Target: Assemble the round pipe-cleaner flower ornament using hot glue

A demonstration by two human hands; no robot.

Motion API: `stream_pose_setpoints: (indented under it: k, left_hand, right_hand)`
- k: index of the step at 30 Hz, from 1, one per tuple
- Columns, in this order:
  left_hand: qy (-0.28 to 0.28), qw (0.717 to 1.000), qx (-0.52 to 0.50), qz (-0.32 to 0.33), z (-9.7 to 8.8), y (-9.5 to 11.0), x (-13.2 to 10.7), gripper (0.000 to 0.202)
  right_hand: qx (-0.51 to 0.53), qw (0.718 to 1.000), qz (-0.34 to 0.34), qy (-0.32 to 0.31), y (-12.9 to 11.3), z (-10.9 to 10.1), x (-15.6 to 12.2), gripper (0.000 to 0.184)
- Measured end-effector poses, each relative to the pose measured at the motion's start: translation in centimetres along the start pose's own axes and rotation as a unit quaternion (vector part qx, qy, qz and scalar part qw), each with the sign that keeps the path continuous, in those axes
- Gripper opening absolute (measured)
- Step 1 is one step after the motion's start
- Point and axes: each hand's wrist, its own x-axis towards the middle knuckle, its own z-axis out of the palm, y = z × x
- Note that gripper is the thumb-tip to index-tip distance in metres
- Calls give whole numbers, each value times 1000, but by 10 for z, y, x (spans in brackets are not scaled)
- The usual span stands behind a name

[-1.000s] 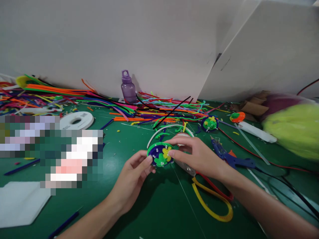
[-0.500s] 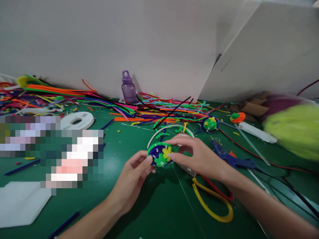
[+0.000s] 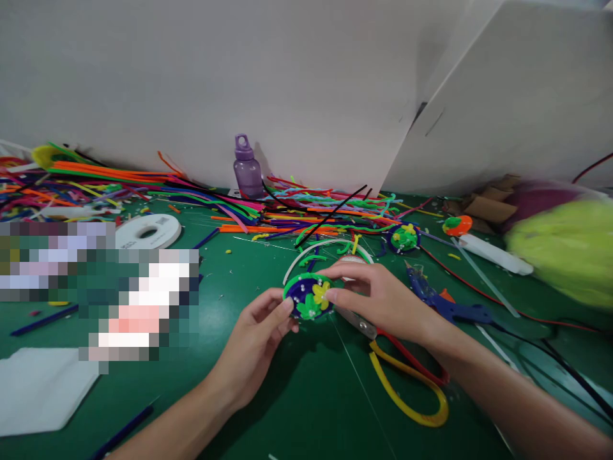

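Observation:
A small round pipe-cleaner ornament (image 3: 308, 297), dark blue with a green rim, green and yellow flowers and tiny white beads, is held just above the green table (image 3: 297, 409). My left hand (image 3: 256, 342) pinches its lower left edge between thumb and fingers. My right hand (image 3: 378, 300) grips its right side, thumb on the yellow flower and forefinger over the top rim. Both hands are closed on the ornament.
Scissors with yellow and red handles (image 3: 407, 383) lie under my right wrist. A blue glue gun (image 3: 445, 306), a second ornament (image 3: 403, 237), a white tape roll (image 3: 148, 231), a purple bottle (image 3: 247, 169), heaps of pipe cleaners (image 3: 143, 185) and white paper (image 3: 38, 390) surround them.

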Motion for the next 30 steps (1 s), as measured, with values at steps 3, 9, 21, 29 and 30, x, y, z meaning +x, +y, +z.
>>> stream_pose_setpoints:
  k: [3,9,21,29,30]
  left_hand:
    - [1,1000,-1,0,1,0,-1,10]
    - [-5,1000,-12,-3,1,0,-1,8]
    - [-4,999,-30,-12,1,1,0,8]
    - [-1,999,-34,-7,1,1,-2,8]
    - [-1,999,-34,-8,1,1,-2,8]
  right_hand:
    - [16,1000,11,-9,-1,-1,0,25]
    - [-15,1000,-25,6,-3,3,0,23]
    - [8,1000,6,4,-2,2,1,24]
    - [19,1000,24,-4,1,1,1,26]
    - [16,1000,22,-5,2,2,1,26]
